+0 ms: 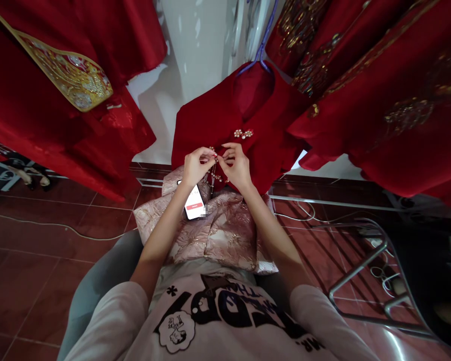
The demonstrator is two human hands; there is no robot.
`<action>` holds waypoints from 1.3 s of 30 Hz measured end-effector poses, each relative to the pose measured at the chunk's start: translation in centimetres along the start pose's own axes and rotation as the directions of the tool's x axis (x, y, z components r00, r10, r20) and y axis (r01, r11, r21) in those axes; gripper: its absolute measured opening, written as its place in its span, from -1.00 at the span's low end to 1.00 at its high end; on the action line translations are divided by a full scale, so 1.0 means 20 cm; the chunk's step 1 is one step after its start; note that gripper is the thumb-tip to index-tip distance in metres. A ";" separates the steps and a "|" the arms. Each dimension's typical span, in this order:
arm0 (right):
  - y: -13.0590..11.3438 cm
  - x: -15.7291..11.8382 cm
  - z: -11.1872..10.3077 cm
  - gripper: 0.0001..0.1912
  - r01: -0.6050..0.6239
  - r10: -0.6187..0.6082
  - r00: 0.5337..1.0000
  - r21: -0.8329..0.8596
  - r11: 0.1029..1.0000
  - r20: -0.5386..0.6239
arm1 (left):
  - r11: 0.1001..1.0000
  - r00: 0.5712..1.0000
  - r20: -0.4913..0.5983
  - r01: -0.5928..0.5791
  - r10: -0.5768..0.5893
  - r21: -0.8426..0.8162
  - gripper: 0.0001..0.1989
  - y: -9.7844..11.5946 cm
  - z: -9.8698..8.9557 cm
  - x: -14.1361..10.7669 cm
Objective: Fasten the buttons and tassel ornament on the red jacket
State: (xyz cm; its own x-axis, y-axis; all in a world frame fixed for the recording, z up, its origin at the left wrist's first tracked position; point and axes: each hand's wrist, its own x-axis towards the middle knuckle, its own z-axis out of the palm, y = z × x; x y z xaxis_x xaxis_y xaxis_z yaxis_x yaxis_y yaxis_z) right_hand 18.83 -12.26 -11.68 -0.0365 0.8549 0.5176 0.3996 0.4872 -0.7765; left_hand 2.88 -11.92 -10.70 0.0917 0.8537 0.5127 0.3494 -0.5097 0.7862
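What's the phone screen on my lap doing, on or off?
On: the phone glows white, showing a red bar.

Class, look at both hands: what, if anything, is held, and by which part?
The beaded trim, pinched near its upper part in the left hand; the right hand has its fingertips there, but whether they grip cannot be told.
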 end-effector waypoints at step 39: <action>-0.02 0.01 -0.04 -0.71 -0.066 0.065 0.996 0.015 0.998 0.059 | 0.979 0.989 0.016 0.147 -0.147 -0.143 -0.95 -0.02 0.04 -0.01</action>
State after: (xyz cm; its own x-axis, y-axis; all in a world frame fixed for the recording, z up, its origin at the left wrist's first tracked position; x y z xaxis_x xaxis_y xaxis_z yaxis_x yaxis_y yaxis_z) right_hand 19.43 -12.37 -10.90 -0.0642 0.8939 0.4437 0.3874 0.4321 -0.8144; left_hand 3.37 -11.80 -11.47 0.0539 0.9208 0.3864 0.2217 -0.3883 0.8945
